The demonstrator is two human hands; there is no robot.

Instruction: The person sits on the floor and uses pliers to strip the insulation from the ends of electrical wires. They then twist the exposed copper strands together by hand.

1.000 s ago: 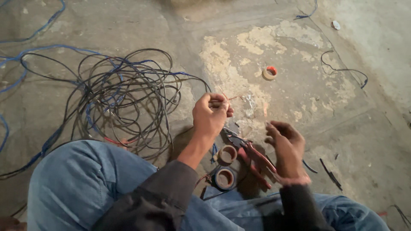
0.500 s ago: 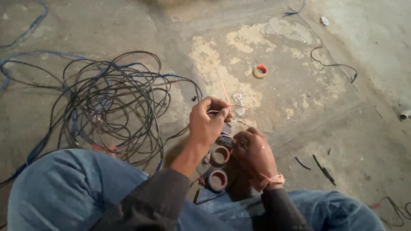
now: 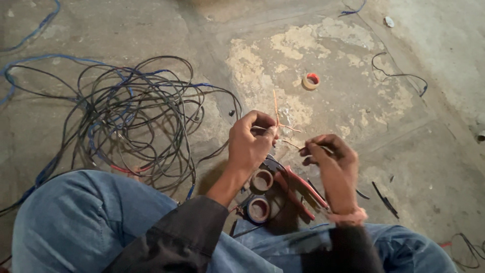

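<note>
My left hand [image 3: 250, 141] pinches the stripped end of a wire, whose bare copper strands [image 3: 277, 108] stick up and out from my fingertips. My right hand [image 3: 331, 162] is just to the right, fingers closed on one thin copper strand [image 3: 293, 144] that runs across to the left hand. Below my hands, on the concrete floor, lie red-handled pliers [image 3: 298, 189] and two rolls of tape [image 3: 261, 180], one nearer my lap [image 3: 258, 210]. My legs in blue jeans [image 3: 86, 222] fill the bottom of the view.
A big tangle of black and blue cable [image 3: 131, 116] spreads over the floor on the left. A small tape roll with a red core [image 3: 311, 81] lies farther out. Short black wire offcuts [image 3: 386, 199] and a loose black wire [image 3: 399, 76] lie to the right.
My right hand has lifted off the floor by the pliers and come up beside my left hand, now holding a copper strand. The view has shifted slightly.
</note>
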